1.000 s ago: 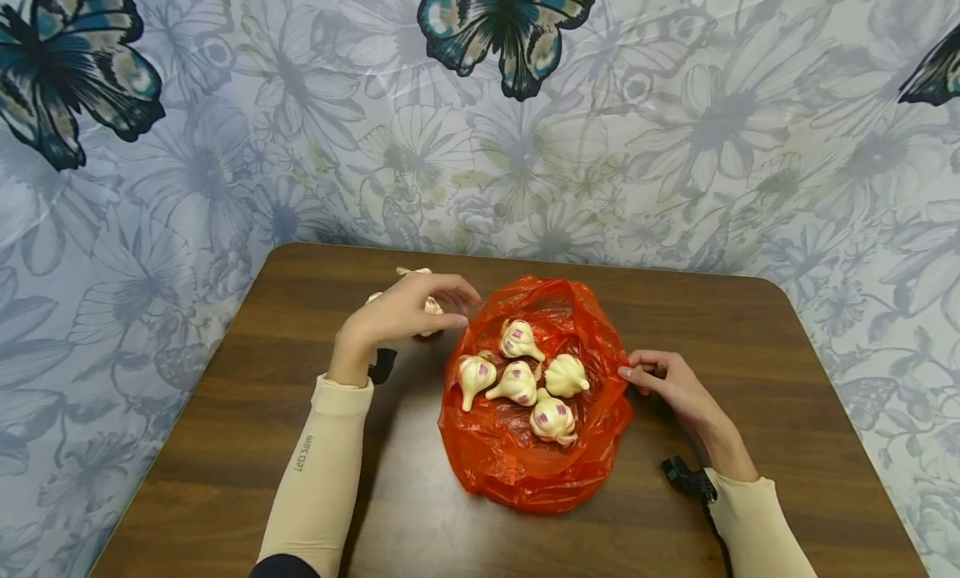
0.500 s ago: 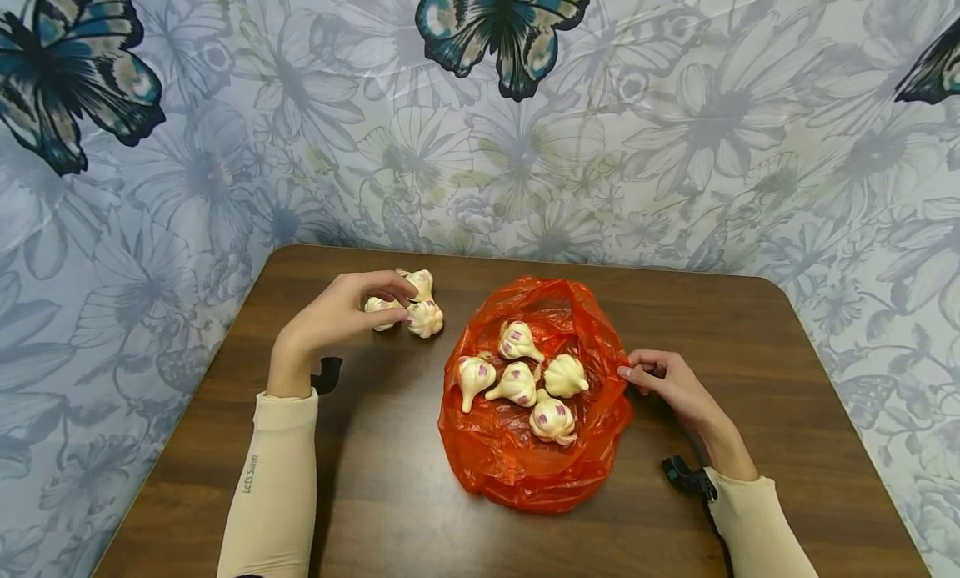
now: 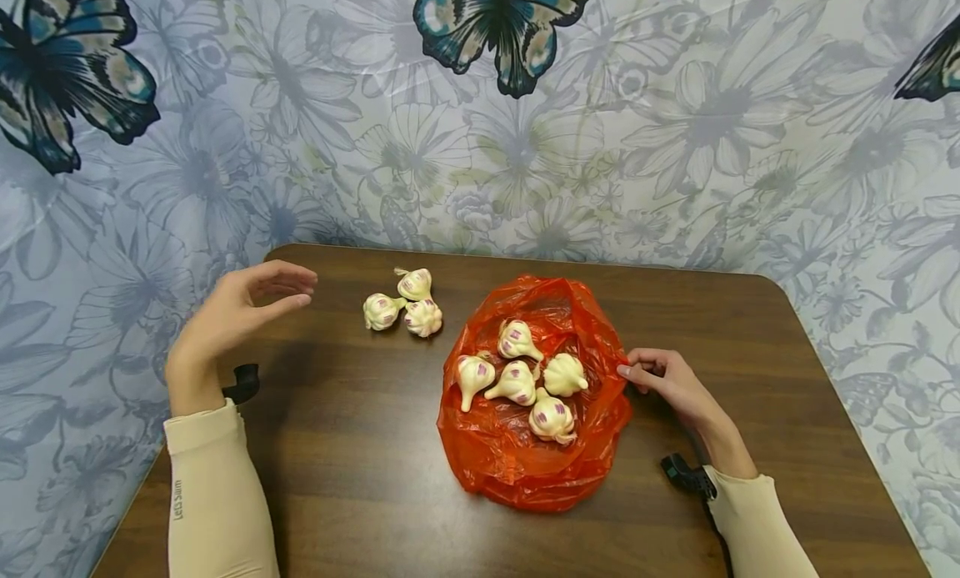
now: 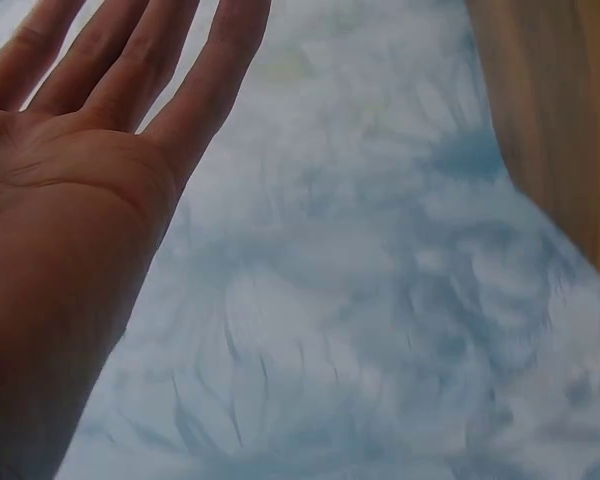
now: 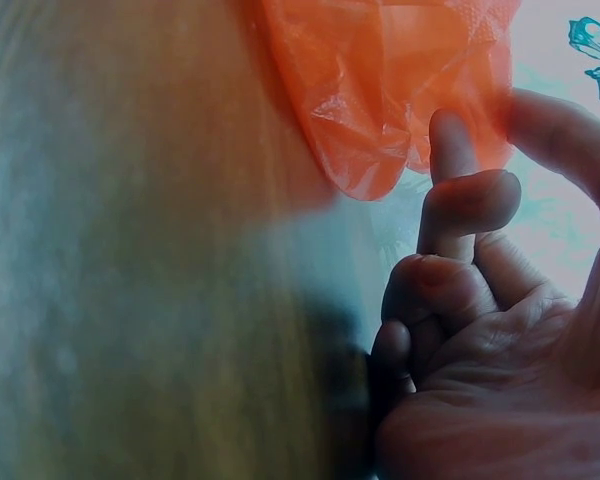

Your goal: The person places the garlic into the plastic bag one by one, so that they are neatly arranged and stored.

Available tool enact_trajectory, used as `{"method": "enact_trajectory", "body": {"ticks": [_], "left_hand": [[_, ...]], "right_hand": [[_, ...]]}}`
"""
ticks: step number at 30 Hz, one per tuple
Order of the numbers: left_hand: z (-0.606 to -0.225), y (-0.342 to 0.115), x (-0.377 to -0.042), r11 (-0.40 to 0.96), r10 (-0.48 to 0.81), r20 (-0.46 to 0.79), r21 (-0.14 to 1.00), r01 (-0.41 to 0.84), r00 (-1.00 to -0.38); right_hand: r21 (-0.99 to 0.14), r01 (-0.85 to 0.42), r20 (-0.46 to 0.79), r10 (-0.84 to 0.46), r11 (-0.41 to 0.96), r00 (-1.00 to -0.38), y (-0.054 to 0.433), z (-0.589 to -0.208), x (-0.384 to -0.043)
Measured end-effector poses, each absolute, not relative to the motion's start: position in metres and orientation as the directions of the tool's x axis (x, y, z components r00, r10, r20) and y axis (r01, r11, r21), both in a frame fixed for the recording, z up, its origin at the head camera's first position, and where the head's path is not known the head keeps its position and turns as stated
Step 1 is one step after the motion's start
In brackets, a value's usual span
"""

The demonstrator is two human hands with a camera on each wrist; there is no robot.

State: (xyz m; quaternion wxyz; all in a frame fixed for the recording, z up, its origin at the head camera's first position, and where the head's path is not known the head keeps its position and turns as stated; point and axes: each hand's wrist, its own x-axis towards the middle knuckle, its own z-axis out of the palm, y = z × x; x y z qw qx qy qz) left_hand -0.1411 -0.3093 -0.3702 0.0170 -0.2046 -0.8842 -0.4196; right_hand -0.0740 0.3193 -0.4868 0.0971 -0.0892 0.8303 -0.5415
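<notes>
An orange plastic bag (image 3: pixel 525 461) lies open on the brown table (image 3: pixel 360 478), with several garlic bulbs (image 3: pixel 517 382) inside it. Three more garlic bulbs (image 3: pixel 405 307) lie together on the table to the bag's left. My right hand (image 3: pixel 652 374) pinches the bag's right edge (image 5: pixel 480 90) between thumb and index finger. My left hand (image 3: pixel 247 299) hovers empty over the table's far left corner, fingers straight and relaxed (image 4: pixel 130 60), a hand's width left of the three bulbs.
A blue-grey floral cloth with butterflies (image 3: pixel 510 27) hangs behind and around the table. Black wrist-camera mounts (image 3: pixel 243 382) sit on both wrists. The table's left edge lies right under my left forearm.
My left hand let go of a garlic bulb beside two others and drew back to the left, now empty. The right hand and bag have stayed still.
</notes>
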Motion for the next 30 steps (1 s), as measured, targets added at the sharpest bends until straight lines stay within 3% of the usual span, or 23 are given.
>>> {"method": "enact_trajectory", "body": {"ticks": [8, 30], "left_hand": [[-0.372, -0.324, -0.136, 0.594, 0.306, 0.195, 0.725, 0.347, -0.932], [-0.423, -0.246, -0.173, 0.592, 0.354, 0.157, 0.725, 0.351, -0.922]], "right_hand": [[-0.914, -0.042, -0.066, -0.249, 0.404, -0.966, 0.321, -0.488, -0.074], [-0.915, -0.026, -0.08, -0.245, 0.402, -0.966, 0.319, -0.49, -0.078]]}}
